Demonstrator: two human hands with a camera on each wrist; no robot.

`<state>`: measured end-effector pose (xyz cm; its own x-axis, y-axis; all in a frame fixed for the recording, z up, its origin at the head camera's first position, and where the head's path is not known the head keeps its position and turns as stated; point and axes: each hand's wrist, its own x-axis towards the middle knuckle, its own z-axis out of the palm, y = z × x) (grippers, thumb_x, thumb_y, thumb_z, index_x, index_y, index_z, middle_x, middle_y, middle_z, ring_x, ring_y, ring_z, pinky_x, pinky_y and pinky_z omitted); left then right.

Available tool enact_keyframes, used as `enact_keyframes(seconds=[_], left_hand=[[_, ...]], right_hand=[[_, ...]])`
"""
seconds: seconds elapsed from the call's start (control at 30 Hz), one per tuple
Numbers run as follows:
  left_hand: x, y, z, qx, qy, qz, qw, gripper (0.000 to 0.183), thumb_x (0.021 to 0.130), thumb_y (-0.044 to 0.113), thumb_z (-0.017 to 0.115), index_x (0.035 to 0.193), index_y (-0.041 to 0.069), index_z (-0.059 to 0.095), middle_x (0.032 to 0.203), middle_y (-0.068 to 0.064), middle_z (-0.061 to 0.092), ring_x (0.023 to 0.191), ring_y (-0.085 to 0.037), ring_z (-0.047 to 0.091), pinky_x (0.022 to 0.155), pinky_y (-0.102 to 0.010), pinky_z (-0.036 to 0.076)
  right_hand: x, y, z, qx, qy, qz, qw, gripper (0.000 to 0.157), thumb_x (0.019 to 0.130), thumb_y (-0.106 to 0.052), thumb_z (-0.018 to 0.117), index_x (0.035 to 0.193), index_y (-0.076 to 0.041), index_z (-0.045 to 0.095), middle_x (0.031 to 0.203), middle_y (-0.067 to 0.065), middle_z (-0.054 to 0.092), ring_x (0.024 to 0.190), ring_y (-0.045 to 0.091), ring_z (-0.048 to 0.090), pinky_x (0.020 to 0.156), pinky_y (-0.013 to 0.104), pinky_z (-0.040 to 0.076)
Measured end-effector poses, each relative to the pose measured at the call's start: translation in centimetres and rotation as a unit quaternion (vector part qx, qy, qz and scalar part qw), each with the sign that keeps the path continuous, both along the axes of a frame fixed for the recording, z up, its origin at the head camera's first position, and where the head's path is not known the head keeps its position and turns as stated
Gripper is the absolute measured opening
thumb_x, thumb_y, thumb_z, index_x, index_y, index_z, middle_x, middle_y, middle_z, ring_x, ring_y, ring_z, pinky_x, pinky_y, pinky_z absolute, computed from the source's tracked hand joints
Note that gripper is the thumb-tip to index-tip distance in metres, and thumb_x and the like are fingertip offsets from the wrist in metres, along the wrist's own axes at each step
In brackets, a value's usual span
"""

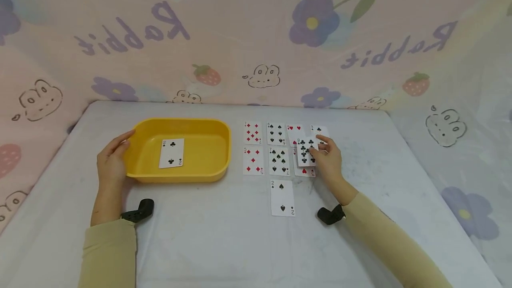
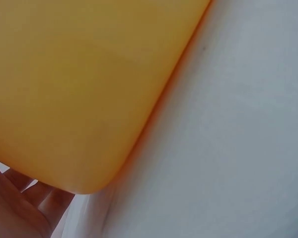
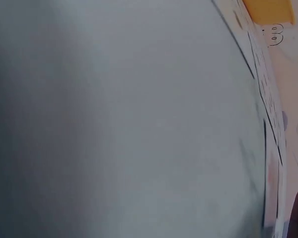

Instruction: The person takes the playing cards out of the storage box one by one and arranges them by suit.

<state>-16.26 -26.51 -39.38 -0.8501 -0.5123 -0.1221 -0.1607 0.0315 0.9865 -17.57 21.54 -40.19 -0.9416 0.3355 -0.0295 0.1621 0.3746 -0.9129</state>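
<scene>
My left hand (image 1: 113, 162) rests against the left side of a yellow tray (image 1: 178, 178); its fingers show beside the tray's corner in the left wrist view. A two of clubs (image 1: 172, 153) lies face up inside the tray. With thumb and fingers my right hand (image 1: 330, 159) pinches a nine of clubs (image 1: 306, 152) at its right edge. That card overlaps the heart cards beneath it in the head view, including a lower heart card (image 1: 305, 172). A club card (image 1: 318, 130) lies partly behind the right fingers. The right wrist view shows mostly white tabletop.
Left of the held card lie a seven of diamonds (image 1: 253, 133), a five of diamonds (image 1: 253, 161), a six of spades (image 1: 276, 134) and a seven of spades (image 1: 278, 162). Nearer the person is a two of spades (image 1: 282, 198). A patterned cloth (image 1: 240, 34) hangs behind the white table (image 1: 216, 234).
</scene>
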Motion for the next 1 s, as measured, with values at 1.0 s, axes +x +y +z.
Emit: enact_keyframes(seconds=[1.0], left_hand=[[0.0,0.0,-0.2,0.012,0.007,0.004,0.9999,0.035,0.099,0.016,0.044,0.124,0.024,0.067,0.12,0.02,0.061,0.124,-0.002,0.042,0.109,-0.011,0.024]], right_hand=[[2.1,4.1,0.0,0.206,-0.058,-0.001,0.977,0.052,0.085,-0.013,0.063,0.13,0.008,0.046,0.122,0.031,0.045,0.115,0.043,0.04,0.096,0.051,0.033]])
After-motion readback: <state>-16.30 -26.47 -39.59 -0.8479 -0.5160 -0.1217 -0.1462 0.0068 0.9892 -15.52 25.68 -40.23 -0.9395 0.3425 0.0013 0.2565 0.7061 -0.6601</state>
